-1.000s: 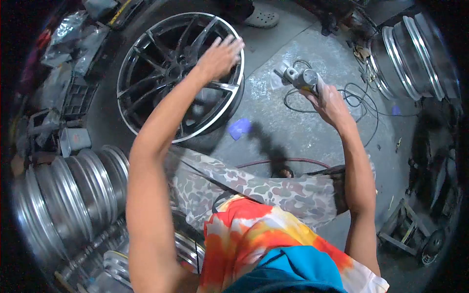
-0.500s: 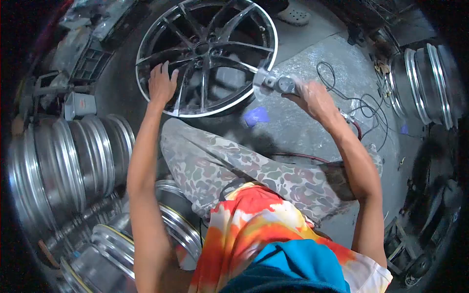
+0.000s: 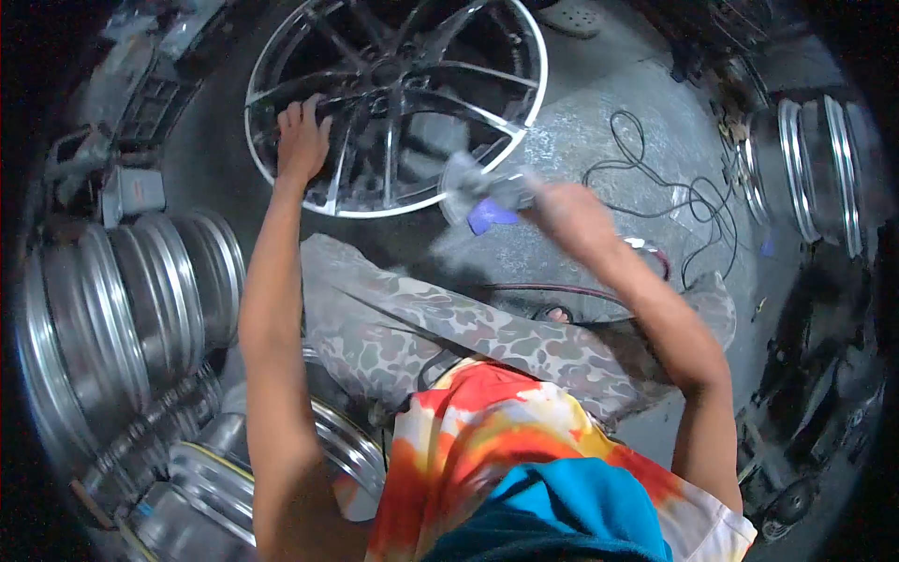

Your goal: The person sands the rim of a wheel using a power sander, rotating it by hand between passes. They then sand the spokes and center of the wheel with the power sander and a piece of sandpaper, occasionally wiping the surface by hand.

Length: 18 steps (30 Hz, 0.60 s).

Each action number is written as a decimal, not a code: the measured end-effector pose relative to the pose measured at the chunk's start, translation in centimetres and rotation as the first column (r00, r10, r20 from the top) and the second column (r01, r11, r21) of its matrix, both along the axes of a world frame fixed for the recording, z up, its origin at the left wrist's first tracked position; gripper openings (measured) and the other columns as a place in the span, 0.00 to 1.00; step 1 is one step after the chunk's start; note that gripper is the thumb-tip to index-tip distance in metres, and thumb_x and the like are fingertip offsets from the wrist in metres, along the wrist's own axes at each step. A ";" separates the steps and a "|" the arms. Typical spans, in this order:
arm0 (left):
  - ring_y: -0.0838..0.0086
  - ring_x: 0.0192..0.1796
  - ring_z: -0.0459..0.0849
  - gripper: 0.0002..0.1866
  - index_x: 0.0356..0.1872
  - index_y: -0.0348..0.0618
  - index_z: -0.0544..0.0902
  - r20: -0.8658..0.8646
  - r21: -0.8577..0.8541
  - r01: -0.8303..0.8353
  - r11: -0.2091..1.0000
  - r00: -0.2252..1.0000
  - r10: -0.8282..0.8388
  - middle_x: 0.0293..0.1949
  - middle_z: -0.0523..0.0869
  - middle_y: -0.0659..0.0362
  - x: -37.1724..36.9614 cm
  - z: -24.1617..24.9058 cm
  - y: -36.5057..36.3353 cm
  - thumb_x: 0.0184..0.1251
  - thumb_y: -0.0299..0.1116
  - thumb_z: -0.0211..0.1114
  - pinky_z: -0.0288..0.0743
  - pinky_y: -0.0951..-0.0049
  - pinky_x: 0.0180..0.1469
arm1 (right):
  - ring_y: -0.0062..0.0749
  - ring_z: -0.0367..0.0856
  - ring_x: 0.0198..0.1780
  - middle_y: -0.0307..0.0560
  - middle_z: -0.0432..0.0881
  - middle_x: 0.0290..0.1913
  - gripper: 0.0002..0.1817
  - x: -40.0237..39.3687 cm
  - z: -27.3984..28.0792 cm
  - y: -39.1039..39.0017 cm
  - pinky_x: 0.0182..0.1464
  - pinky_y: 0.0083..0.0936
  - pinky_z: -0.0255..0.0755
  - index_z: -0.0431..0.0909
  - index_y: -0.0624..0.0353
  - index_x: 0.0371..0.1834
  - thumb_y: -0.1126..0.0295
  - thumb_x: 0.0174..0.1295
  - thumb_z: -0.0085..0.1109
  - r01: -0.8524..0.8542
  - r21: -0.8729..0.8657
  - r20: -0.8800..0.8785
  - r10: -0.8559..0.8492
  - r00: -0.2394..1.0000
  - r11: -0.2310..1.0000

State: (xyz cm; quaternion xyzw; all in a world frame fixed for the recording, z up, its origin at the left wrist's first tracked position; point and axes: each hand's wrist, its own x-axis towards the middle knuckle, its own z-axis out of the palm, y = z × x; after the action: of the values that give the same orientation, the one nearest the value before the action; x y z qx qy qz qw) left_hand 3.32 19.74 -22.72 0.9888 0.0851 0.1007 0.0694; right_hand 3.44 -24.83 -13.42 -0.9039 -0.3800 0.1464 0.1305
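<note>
A black alloy wheel (image 3: 382, 178) with bare-metal spoke faces and a pale rim edge lies on the floor in front of me. My left hand (image 3: 303, 142) rests on its left side, fingers spread over a spoke near the rim. Gripped in my right hand (image 3: 573, 217) is an air sander (image 3: 501, 187), blurred by motion. Its round disc (image 3: 459, 190) is at the wheel's lower right edge. Just below the disc, a purple scrap (image 3: 491, 216) shows on the floor.
Stacked metal wheels stand on the left (image 3: 122, 300) and right (image 3: 817, 173). More wheels (image 3: 211, 478) lie by my left arm. A black cable (image 3: 646, 178) loops on the floor, and a dark red hose (image 3: 552, 290) runs past my leg. A grey box (image 3: 134, 192) sits at left.
My right hand has brought the sander down and left along the wheel's lower right edge. The left hand stays on the wheel. The view has shifted slightly.
</note>
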 end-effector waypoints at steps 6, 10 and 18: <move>0.39 0.64 0.68 0.27 0.70 0.45 0.72 0.162 0.088 0.056 0.994 0.984 -0.070 0.60 0.72 0.41 1.4 -3.3 0.9 0.74 0.40 0.66 0.70 0.45 0.66 | 0.61 0.87 0.36 0.62 0.86 0.33 0.26 4.4 1.3 -2.5 0.37 0.54 0.77 0.72 0.54 0.66 0.60 0.69 0.66 -0.029 -0.072 0.061 0.034 0.998 0.997; 0.38 0.61 0.69 0.27 0.70 0.45 0.71 0.137 0.037 0.020 0.999 0.990 -0.025 0.59 0.73 0.41 1.6 -3.6 0.9 0.74 0.41 0.64 0.67 0.44 0.66 | 0.58 0.88 0.34 0.58 0.85 0.29 0.26 1.5 0.9 3.2 0.36 0.53 0.78 0.70 0.53 0.68 0.60 0.69 0.65 -0.148 -0.109 0.068 0.156 0.985 0.983; 0.42 0.67 0.68 0.25 0.69 0.50 0.73 0.161 -0.033 0.031 0.999 0.987 -0.025 0.63 0.73 0.46 1.7 -3.9 1.0 0.73 0.41 0.63 0.77 0.48 0.65 | 0.55 0.87 0.30 0.54 0.85 0.28 0.24 2.6 1.2 3.3 0.33 0.51 0.79 0.71 0.48 0.65 0.65 0.66 0.65 -0.288 -0.217 0.025 0.301 0.953 0.933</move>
State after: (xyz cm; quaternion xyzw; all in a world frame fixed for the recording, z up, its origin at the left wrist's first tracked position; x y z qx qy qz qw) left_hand 4.98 20.77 -26.57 0.9772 0.0672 0.1776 0.0947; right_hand 5.99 -21.54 -12.21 -0.8493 -0.4971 0.1776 -0.0005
